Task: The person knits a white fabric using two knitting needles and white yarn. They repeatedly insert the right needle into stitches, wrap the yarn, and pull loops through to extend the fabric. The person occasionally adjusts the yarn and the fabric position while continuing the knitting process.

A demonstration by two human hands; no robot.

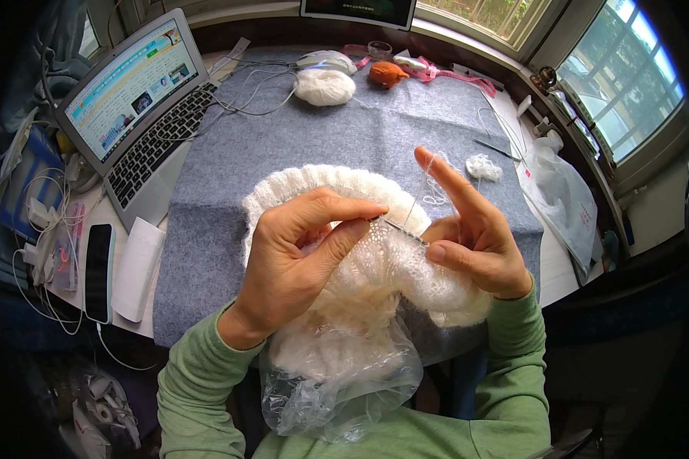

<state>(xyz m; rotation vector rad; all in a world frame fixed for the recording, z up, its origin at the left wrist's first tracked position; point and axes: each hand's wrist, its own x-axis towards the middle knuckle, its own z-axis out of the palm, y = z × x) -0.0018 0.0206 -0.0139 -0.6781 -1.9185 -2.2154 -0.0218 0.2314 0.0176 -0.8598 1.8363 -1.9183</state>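
My left hand (298, 252) pinches a dark knitting needle tip and the edge of a fluffy white knitted piece (350, 281) between thumb and index finger. My right hand (476, 235) grips a thin metallic knitting needle (405, 230) near the stitches, its index finger raised with white yarn (416, 198) running over it. The ribbed part of the knitting curves across the table behind both hands. Its lower part rests in a clear plastic bag (339, 401) at my lap. A small clump of white yarn (483, 168) lies beyond my right hand.
A grey felt cloth (206, 264) covers the table. An open laptop (143, 103), a phone (99, 272) and cables are at left. At the back lie a white yarn ball (324, 87), an orange object (387, 74) and a pink tape measure (465, 79). A plastic bag (562, 195) is at right.
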